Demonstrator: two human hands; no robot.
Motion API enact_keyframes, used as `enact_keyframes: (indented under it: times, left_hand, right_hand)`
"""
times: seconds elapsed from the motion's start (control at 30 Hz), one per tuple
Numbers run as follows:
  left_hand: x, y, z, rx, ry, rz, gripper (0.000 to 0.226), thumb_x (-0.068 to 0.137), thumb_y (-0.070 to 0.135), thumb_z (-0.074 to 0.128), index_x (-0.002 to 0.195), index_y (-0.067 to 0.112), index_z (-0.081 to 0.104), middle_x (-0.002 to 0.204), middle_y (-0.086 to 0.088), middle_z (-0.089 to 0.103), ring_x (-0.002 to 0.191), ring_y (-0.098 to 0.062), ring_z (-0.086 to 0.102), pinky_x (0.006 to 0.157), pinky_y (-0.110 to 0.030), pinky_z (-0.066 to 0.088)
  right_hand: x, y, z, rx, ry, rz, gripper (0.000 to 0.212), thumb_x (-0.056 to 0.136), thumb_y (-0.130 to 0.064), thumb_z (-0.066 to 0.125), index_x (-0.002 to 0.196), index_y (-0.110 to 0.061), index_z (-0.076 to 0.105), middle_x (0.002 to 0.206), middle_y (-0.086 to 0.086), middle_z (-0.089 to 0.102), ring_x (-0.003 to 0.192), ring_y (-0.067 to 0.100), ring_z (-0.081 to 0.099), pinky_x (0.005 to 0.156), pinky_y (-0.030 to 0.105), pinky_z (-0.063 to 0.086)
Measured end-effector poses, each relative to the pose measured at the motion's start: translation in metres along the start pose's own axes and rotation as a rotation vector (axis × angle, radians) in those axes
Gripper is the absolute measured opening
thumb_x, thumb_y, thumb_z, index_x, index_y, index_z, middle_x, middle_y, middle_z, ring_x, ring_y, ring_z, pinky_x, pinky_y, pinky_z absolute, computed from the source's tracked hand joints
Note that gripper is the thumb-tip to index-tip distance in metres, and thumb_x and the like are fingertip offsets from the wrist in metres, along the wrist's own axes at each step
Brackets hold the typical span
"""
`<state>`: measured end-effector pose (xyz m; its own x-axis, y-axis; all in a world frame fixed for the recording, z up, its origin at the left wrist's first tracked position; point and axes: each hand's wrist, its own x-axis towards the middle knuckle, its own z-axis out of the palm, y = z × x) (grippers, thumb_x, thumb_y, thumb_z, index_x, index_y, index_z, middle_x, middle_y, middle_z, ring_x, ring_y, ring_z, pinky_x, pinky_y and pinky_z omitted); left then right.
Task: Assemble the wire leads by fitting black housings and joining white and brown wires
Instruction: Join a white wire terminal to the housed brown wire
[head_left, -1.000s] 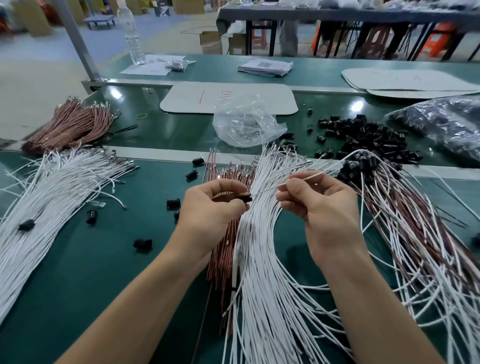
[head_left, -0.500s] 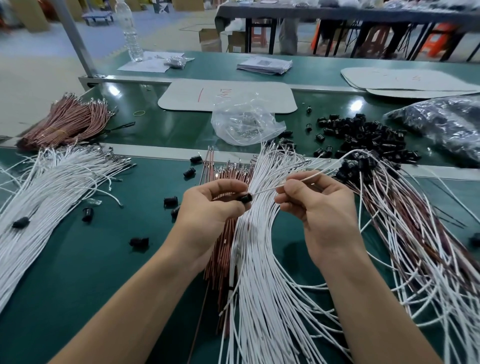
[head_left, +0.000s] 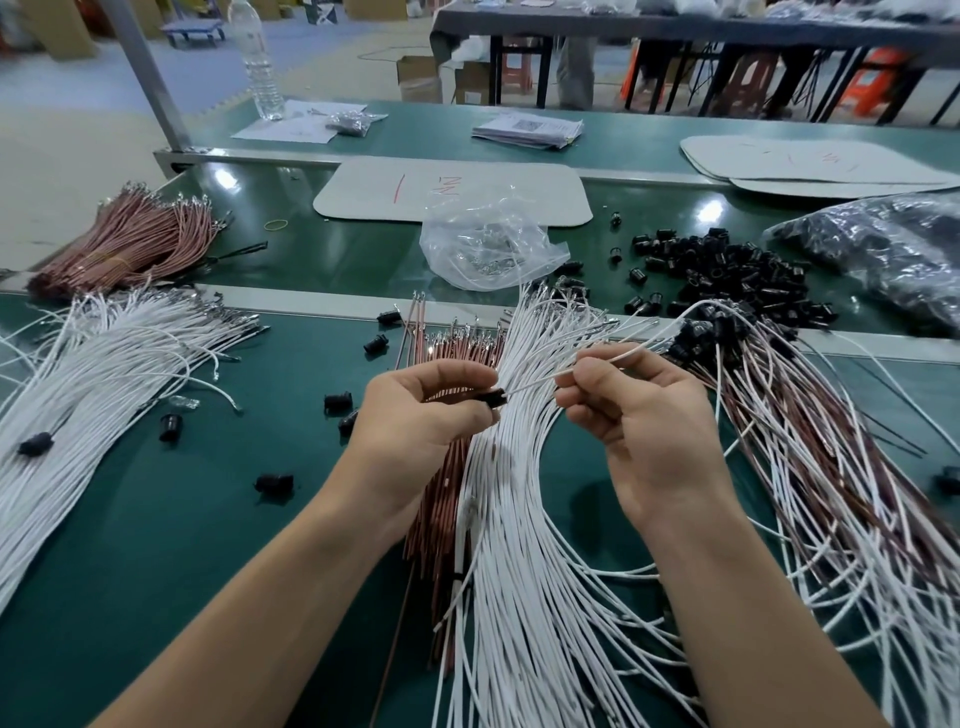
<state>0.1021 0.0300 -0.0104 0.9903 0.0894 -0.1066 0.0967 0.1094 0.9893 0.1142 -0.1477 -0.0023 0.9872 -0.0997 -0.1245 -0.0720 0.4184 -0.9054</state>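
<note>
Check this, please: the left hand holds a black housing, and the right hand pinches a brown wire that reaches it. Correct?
Not quite. The head view shows the right hand pinching a white wire, not brown. The left hand does hold the black housing.

Left hand (head_left: 418, 415) pinching, right hand (head_left: 644, 421) pinching

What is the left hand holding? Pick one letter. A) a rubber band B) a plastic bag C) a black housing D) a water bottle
C: the left hand pinches a black housing, while the right hand holds a white wire pointed at it.
</note>
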Motion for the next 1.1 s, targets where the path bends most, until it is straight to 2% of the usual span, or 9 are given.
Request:
enact_keyframes:
  times: [0.17, 0.33, 0.43, 0.53, 0.6, 0.8, 0.9, 1.0, 1.1]
  left_hand:
    - [-0.0027, -0.0006, 0.0001, -0.012, -0.075, 0.016, 0.038, 0.08, -0.014, 0.074, 0.081, 0.023, 0.083, 0.089, -0.008, 0.079, 0.086, -0.021, 0.075, 0.084, -0.026, 0.061]
    - [-0.0014, -0.0017, 0.0008, -0.078, -0.082, 0.021, 0.03, 0.085, -0.012, 0.071, 0.084, 0.015, 0.084, 0.091, -0.013, 0.079, 0.088, -0.022, 0.077, 0.079, -0.027, 0.062]
    - [-0.0019, -0.0021, 0.0021, -0.108, -0.083, 0.022, 0.014, 0.08, 0.001, 0.076, 0.086, 0.012, 0.083, 0.093, -0.014, 0.08, 0.087, -0.022, 0.078, 0.073, -0.025, 0.061]
    - [-0.0034, -0.0031, 0.0015, -0.123, -0.065, 0.035, 0.017, 0.069, 0.015, 0.079, 0.085, 0.016, 0.084, 0.092, -0.011, 0.08, 0.085, -0.021, 0.078, 0.072, -0.025, 0.062]
    - [-0.0026, -0.0033, 0.0015, -0.137, -0.035, 0.064, 0.018, 0.069, 0.011, 0.08, 0.083, 0.02, 0.084, 0.09, -0.01, 0.08, 0.084, -0.019, 0.078, 0.071, -0.023, 0.06]
    - [-0.003, -0.0037, 0.0046, -0.056, 0.015, 0.205, 0.041, 0.075, -0.019, 0.076, 0.082, 0.02, 0.084, 0.088, -0.007, 0.081, 0.081, -0.016, 0.078, 0.072, -0.019, 0.058]
    - [-0.0043, -0.0023, 0.0055, -0.07, 0.04, 0.221, 0.033, 0.073, -0.014, 0.08, 0.081, 0.018, 0.084, 0.084, -0.008, 0.08, 0.077, -0.015, 0.077, 0.071, -0.019, 0.058]
    - [-0.0057, -0.0012, 0.0067, -0.117, 0.012, 0.186, 0.017, 0.071, 0.007, 0.08, 0.082, 0.02, 0.084, 0.084, -0.01, 0.08, 0.076, -0.019, 0.077, 0.069, -0.024, 0.061]
    - [-0.0068, -0.0027, 0.0078, -0.081, 0.013, 0.177, 0.015, 0.082, 0.006, 0.077, 0.083, 0.02, 0.084, 0.081, -0.012, 0.079, 0.067, -0.022, 0.076, 0.063, -0.025, 0.061]
  right_hand:
    - [-0.0006, 0.0013, 0.0014, -0.01, -0.019, 0.02, 0.017, 0.09, 0.009, 0.067, 0.082, -0.006, 0.07, 0.071, 0.014, 0.073, 0.055, 0.017, 0.068, 0.052, 0.02, 0.054]
    - [-0.0006, 0.0014, 0.002, -0.022, 0.011, 0.002, 0.017, 0.089, 0.01, 0.067, 0.081, -0.005, 0.07, 0.069, 0.013, 0.073, 0.054, 0.016, 0.067, 0.051, 0.02, 0.054]
    - [0.0002, 0.0002, 0.0012, -0.032, 0.055, -0.047, 0.021, 0.088, 0.012, 0.067, 0.077, -0.005, 0.07, 0.067, 0.013, 0.071, 0.053, 0.017, 0.067, 0.051, 0.02, 0.053]
    - [-0.0013, 0.001, 0.0033, -0.039, 0.024, -0.046, 0.019, 0.087, 0.012, 0.068, 0.079, -0.004, 0.069, 0.068, 0.014, 0.072, 0.054, 0.018, 0.067, 0.052, 0.021, 0.054]
    - [-0.0019, 0.0014, 0.004, -0.05, 0.016, -0.045, 0.019, 0.087, 0.012, 0.069, 0.078, -0.004, 0.07, 0.069, 0.015, 0.072, 0.054, 0.019, 0.068, 0.052, 0.022, 0.054]
    - [-0.0048, 0.0042, 0.0062, -0.084, 0.011, -0.059, 0.018, 0.086, 0.012, 0.071, 0.078, -0.004, 0.069, 0.07, 0.017, 0.072, 0.054, 0.02, 0.068, 0.052, 0.024, 0.055]
    - [-0.0049, 0.0059, 0.0074, -0.1, -0.015, -0.047, 0.014, 0.085, 0.012, 0.071, 0.081, -0.001, 0.069, 0.07, 0.017, 0.072, 0.054, 0.02, 0.067, 0.052, 0.024, 0.055]
    - [-0.0033, 0.0051, 0.0053, -0.098, -0.011, -0.055, 0.013, 0.085, 0.012, 0.07, 0.082, 0.0, 0.069, 0.07, 0.016, 0.072, 0.054, 0.018, 0.066, 0.052, 0.023, 0.054]
    - [-0.0037, 0.0061, 0.0057, -0.112, -0.035, -0.053, 0.018, 0.085, 0.013, 0.07, 0.079, -0.004, 0.07, 0.069, 0.016, 0.071, 0.054, 0.019, 0.066, 0.052, 0.023, 0.054]
